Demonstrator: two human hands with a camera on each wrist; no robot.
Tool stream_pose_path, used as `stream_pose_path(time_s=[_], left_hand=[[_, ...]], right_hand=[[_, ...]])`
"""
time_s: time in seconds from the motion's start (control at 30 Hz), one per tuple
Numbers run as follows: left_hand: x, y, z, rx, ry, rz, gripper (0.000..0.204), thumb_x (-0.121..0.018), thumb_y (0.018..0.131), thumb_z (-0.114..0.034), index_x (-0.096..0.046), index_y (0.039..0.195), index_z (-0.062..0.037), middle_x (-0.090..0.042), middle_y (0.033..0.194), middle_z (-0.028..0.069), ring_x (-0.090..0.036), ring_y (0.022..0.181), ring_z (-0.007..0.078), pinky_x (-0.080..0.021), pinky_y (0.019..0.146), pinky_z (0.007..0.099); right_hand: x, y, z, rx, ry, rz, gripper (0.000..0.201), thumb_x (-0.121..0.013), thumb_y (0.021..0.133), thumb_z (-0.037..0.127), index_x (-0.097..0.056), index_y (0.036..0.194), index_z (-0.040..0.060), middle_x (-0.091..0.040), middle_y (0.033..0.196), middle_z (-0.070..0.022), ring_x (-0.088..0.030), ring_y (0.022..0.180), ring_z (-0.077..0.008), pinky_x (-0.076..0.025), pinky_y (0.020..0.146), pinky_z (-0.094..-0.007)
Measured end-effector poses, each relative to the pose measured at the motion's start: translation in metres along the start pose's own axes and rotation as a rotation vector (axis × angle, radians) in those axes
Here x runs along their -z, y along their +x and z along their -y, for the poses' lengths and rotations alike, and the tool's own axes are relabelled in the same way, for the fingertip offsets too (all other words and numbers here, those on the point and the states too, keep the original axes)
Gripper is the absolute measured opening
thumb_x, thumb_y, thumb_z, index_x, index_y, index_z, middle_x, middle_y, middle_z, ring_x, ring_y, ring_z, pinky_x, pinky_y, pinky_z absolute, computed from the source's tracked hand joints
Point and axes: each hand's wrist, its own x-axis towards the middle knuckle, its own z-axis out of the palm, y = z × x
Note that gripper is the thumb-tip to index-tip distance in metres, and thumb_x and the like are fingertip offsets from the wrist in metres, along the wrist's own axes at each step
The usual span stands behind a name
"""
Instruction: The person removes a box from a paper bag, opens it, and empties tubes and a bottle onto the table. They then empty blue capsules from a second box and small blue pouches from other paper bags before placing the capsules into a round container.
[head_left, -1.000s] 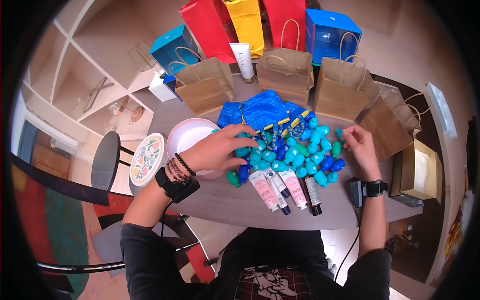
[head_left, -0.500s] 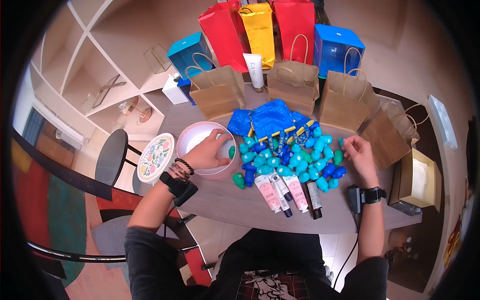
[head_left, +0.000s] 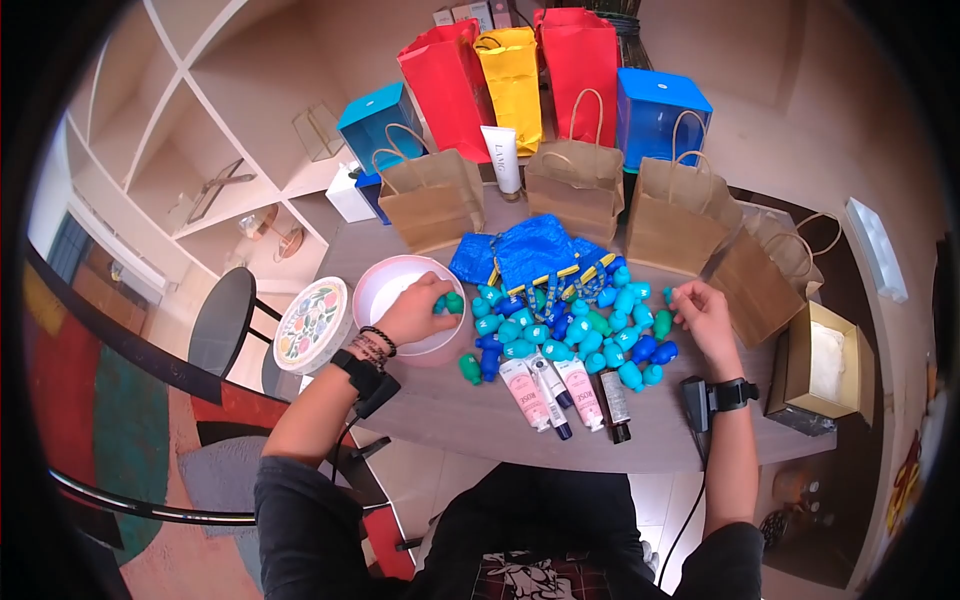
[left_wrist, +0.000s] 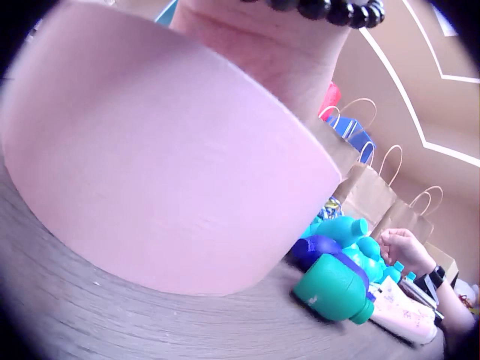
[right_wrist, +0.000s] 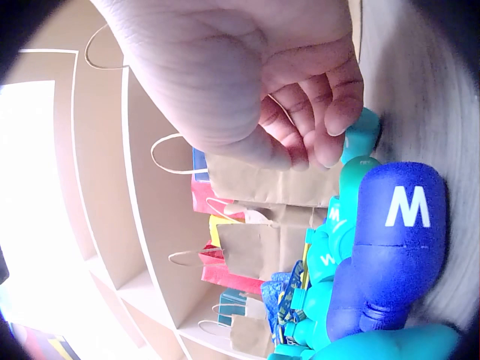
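Observation:
Inside the pink round box (head_left: 437, 352), my left hand (head_left: 408, 315) has its fingers and thumb around small teal and green bottles (head_left: 454, 303). The box wall (left_wrist: 165, 165) hides those fingers in the left wrist view. My right hand (head_left: 706, 315) hovers at the right edge of a pile of small teal, green and blue bottles (head_left: 559, 350), fingers loosely curled and holding nothing. A teal bottle (right_wrist: 361, 136) lies right by its fingertips; touching or not, I cannot tell. A blue bottle marked W (right_wrist: 401, 225) is nearer that camera.
A crumpled blue bag (head_left: 538, 255) lies behind the pile, cream tubes (head_left: 522, 393) in front. Brown paper bags (head_left: 430, 205) stand along the back, with red and yellow bags (head_left: 512, 90) behind. The floral lid (head_left: 312, 325) is left of the box; an open carton (head_left: 825, 365) stands right.
My left hand has moved left from the bottle pile into the pink box, with bottles between its fingers. The right hand has barely moved. The head view has shifted.

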Motion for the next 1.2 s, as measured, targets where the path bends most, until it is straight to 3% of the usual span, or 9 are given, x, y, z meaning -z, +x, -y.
stream_pose_path(time_s=[0.17,0.23,0.3,0.5,0.63,0.7,0.83,1.0,1.2], left_hand=[[0.041,0.001,-0.031,0.101,-0.065,-0.172,0.032,-0.071,0.069,-0.020,-0.059,0.093,-0.0035,-0.052,0.089,0.0139,-0.055,0.077,0.0279,-0.046,0.069,0.0345],[0.043,0.008,-0.042,0.018,-0.067,-0.209,0.030,-0.071,0.070,-0.020,-0.059,0.093,-0.0046,-0.053,0.089,0.0126,-0.055,0.081,0.0271,-0.046,0.069,0.0341],[0.039,0.018,-0.053,-0.183,-0.115,-0.169,0.028,-0.071,0.072,-0.019,-0.059,0.094,-0.0052,-0.053,0.090,0.0116,-0.055,0.086,0.0264,-0.046,0.071,0.0337],[0.014,0.041,-0.082,-0.239,-0.093,0.149,0.043,-0.071,0.072,-0.028,-0.057,0.107,-0.0064,-0.051,0.103,0.0136,-0.055,0.095,0.0303,-0.046,0.082,0.0371],[0.018,0.061,-0.087,-0.199,-0.065,0.177,0.052,-0.068,0.076,-0.038,-0.051,0.114,-0.0067,-0.050,0.105,0.0152,-0.054,0.099,0.0328,-0.046,0.083,0.0382],[0.009,0.076,-0.075,-0.201,-0.032,-0.032,0.049,-0.067,0.079,-0.033,-0.049,0.115,-0.0056,-0.049,0.103,0.0134,-0.057,0.080,0.0248,-0.049,0.072,0.0331],[-0.006,0.105,-0.063,-0.121,0.121,-0.230,0.048,-0.068,0.076,-0.024,-0.048,0.115,-0.0048,-0.050,0.104,0.0163,-0.053,0.096,0.0320,-0.044,0.084,0.0388],[-0.022,0.125,-0.060,-0.006,0.166,-0.104,0.052,-0.070,0.073,-0.021,-0.048,0.118,-0.0066,-0.053,0.103,0.0169,-0.051,0.099,0.0355,-0.041,0.088,0.0416],[-0.020,0.130,-0.061,0.039,0.212,-0.089,0.033,-0.069,0.074,-0.018,-0.058,0.103,-0.0055,-0.056,0.100,0.0153,-0.052,0.098,0.0350,-0.042,0.086,0.0424]], right_hand=[[0.000,-0.001,0.000,0.013,-0.014,-0.011,0.017,-0.059,0.086,0.016,-0.059,0.078,0.0013,-0.058,0.065,0.0005,-0.051,0.056,-0.0052,-0.039,0.049,-0.0204],[-0.002,-0.001,0.002,0.012,-0.039,-0.004,0.017,-0.059,0.086,0.016,-0.058,0.078,0.0010,-0.058,0.064,0.0000,-0.051,0.055,-0.0053,-0.040,0.049,-0.0208],[-0.002,-0.001,0.002,0.010,-0.029,-0.009,0.017,-0.059,0.086,0.016,-0.059,0.078,0.0006,-0.058,0.065,-0.0004,-0.052,0.055,-0.0057,-0.040,0.050,-0.0211],[0.001,0.001,-0.006,0.017,0.005,-0.043,0.018,-0.059,0.085,0.016,-0.060,0.080,-0.0014,-0.060,0.065,-0.0022,-0.053,0.055,-0.0072,-0.042,0.050,-0.0224],[0.001,0.002,-0.007,0.014,-0.001,-0.033,0.018,-0.060,0.085,0.015,-0.060,0.078,-0.0016,-0.060,0.064,-0.0028,-0.053,0.054,-0.0076,-0.042,0.050,-0.0226],[0.000,0.003,-0.008,0.038,-0.017,-0.026,0.019,-0.060,0.085,0.016,-0.060,0.078,-0.0017,-0.060,0.064,-0.0029,-0.054,0.054,-0.0076,-0.043,0.050,-0.0229],[-0.001,0.002,-0.008,0.050,-0.024,-0.031,0.019,-0.060,0.085,0.016,-0.059,0.078,-0.0017,-0.060,0.064,-0.0030,-0.055,0.054,-0.0081,-0.043,0.050,-0.0229],[-0.001,0.002,-0.008,0.061,-0.058,-0.051,0.020,-0.060,0.085,0.017,-0.059,0.076,-0.0015,-0.060,0.062,-0.0035,-0.056,0.053,-0.0091,-0.044,0.050,-0.0241],[-0.003,0.001,-0.005,0.070,-0.062,-0.043,0.020,-0.060,0.085,0.016,-0.059,0.076,-0.0018,-0.060,0.060,-0.0037,-0.056,0.052,-0.0092,-0.043,0.049,-0.0247]])
